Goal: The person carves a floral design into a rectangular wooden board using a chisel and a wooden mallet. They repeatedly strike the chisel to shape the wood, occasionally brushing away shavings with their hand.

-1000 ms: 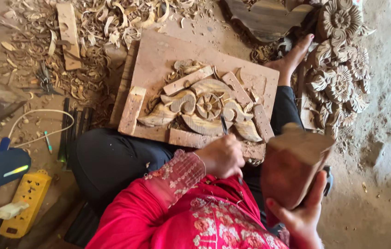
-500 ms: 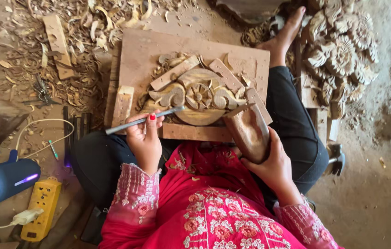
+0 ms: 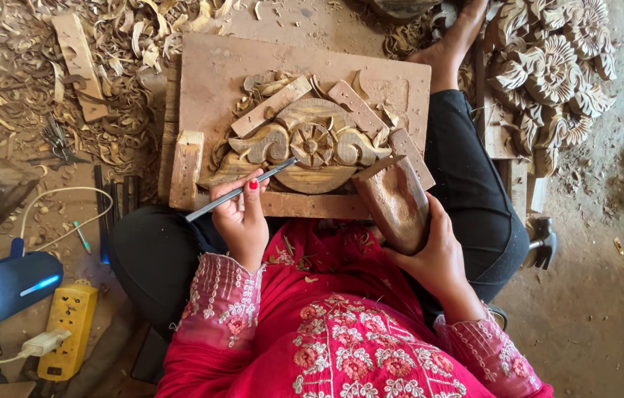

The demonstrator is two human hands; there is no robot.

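Note:
A carved wooden ornament (image 3: 312, 144) with a wheel-like flower in its middle is fixed on a flat wooden board (image 3: 209, 81) that rests on my lap. My left hand (image 3: 242, 217) grips a thin metal chisel (image 3: 238, 191), its tip lying on the lower left of the carving. My right hand (image 3: 433, 254) holds a blocky wooden mallet (image 3: 393, 200) upright at the board's lower right edge. Small wooden strips are nailed around the carving.
Wood shavings (image 3: 113, 51) cover the floor at upper left. Finished flower carvings (image 3: 548, 74) lie stacked at upper right. A blue speaker (image 3: 2, 287) and a yellow power strip (image 3: 69, 324) sit at lower left, spare chisels (image 3: 117, 195) beside my knee.
The view has steadied over the board. My left hand brought the chisel tip onto the carving, and my right hand lowered the mallet from its raised position to the board's edge.

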